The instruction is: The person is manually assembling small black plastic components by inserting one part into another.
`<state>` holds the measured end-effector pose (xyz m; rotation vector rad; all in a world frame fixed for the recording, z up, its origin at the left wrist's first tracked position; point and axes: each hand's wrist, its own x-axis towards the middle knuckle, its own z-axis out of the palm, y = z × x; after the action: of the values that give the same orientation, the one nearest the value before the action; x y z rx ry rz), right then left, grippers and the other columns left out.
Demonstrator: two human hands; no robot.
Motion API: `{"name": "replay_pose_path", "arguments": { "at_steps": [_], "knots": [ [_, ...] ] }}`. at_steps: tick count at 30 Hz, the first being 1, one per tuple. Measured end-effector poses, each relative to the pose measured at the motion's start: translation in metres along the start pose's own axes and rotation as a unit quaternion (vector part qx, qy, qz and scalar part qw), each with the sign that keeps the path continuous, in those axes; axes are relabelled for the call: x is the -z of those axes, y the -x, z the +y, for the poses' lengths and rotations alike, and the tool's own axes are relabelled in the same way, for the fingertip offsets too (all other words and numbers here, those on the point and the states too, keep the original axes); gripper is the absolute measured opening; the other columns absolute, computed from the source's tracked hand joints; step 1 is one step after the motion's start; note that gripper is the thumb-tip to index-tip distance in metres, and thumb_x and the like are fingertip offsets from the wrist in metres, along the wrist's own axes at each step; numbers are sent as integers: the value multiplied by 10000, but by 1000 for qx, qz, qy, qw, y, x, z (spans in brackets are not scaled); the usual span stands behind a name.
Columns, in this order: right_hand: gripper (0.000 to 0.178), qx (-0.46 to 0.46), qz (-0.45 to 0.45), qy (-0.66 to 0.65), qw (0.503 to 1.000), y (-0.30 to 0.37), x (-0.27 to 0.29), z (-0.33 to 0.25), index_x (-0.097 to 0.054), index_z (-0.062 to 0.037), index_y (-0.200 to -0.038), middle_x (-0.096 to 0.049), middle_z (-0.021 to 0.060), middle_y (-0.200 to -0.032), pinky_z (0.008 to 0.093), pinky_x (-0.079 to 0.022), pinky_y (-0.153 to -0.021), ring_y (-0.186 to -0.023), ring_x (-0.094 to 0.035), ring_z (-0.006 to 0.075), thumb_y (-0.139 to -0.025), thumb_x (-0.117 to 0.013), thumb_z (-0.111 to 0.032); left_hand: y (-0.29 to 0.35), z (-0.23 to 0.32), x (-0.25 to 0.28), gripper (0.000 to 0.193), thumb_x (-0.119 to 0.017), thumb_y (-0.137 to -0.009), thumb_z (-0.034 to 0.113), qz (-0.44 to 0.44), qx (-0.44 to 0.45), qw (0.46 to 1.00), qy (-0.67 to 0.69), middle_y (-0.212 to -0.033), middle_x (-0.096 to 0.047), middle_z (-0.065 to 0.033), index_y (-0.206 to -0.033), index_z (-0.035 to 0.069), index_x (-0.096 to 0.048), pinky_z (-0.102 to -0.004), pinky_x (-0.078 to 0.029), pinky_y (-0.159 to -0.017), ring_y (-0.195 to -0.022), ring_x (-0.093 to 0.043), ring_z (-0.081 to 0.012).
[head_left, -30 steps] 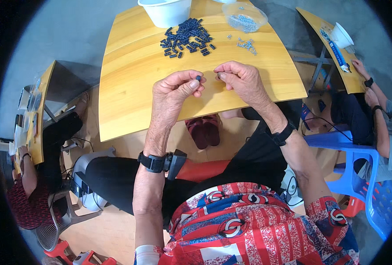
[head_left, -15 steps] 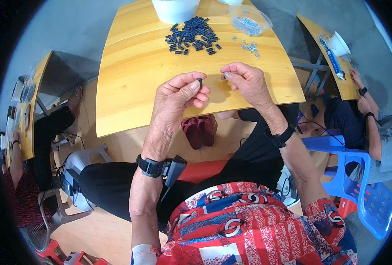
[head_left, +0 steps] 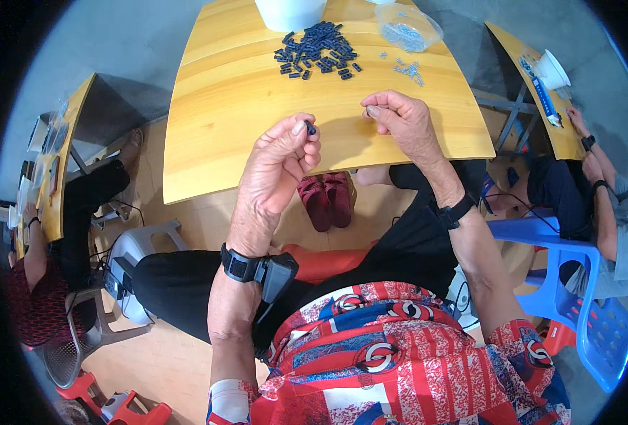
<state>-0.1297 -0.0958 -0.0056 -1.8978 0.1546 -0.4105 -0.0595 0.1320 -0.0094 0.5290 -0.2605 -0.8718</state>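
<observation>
Between the thumb and fingers of my left hand (head_left: 280, 159) is a small black plastic piece (head_left: 310, 128), tilted, held over the table's near edge. My right hand (head_left: 401, 122) is pinched closed a short way to the right, above the wooden table (head_left: 236, 131). Whatever its fingertips hold is too small to name. Farther back lies a pile of similar black plastic pieces (head_left: 317, 48). Small silvery metal parts (head_left: 409, 71) are scattered right of the pile, in front of a clear plastic tub (head_left: 433, 32) with more of them inside.
A white bucket (head_left: 291, 14) stands behind the pile. People sit at side tables to the left and right. A blue plastic stool (head_left: 576, 283) is at my right, a grey chair (head_left: 91, 329) at the left. Dark red slippers (head_left: 326, 202) lie under the table.
My left hand has drawn back leftward from the right hand, and the black piece in it has turned. My right hand has risen slightly, still pinched. The whole view has shifted a little.
</observation>
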Motion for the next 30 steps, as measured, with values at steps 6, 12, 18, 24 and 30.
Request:
{"name": "replay_pose_path", "arguments": {
  "at_steps": [6,12,18,24,30],
  "knots": [
    [149,-5,3,-12,1000,1,-1,-2,-662,1,-959,-680,36,-798,195,-467,-552,-590,-549,47,-861,-598,-90,3,1,-3,216,-604,-864,61,37,10,999,-18,-929,-590,-87,-1069,-1,-576,-234,-496,-686,-772,-561,-134],
    [141,3,3,-9,1000,0,-1,2,-662,1,-946,-674,27,-779,196,-463,-545,-581,-544,45,-859,-599,-91,6,2,2,217,-581,-854,20,22,21,999,11,-953,-596,-125,-1066,-25,-568,-248,-519,-722,-796,-586,-157],
    [142,-3,0,-29,1000,0,2,3,-657,-2,-960,-672,24,-778,186,-458,-535,-563,-535,38,-864,-604,-93,5,-5,0,267,-572,-870,42,11,33,999,7,-972,-607,-133,-1128,-24,-564,-247,-516,-726,-816,-592,-155],
    [132,-50,33,-134,989,3,3,-1,-659,-26,-974,-674,27,-800,167,-440,-518,-570,-536,23,-876,-598,-91,6,-10,-10,246,-595,-893,112,75,21,992,-101,-937,-639,-110,-1101,-18,-600,-238,-523,-720,-796,-609,-143],
    [132,-32,47,-81,995,2,-3,0,-660,-15,-965,-675,19,-786,184,-444,-520,-560,-550,45,-867,-596,-77,8,-8,-17,196,-614,-877,84,70,10,988,-141,-924,-659,-115,-1052,-2,-632,-240,-538,-702,-785,-632,-144]
  ]
}}
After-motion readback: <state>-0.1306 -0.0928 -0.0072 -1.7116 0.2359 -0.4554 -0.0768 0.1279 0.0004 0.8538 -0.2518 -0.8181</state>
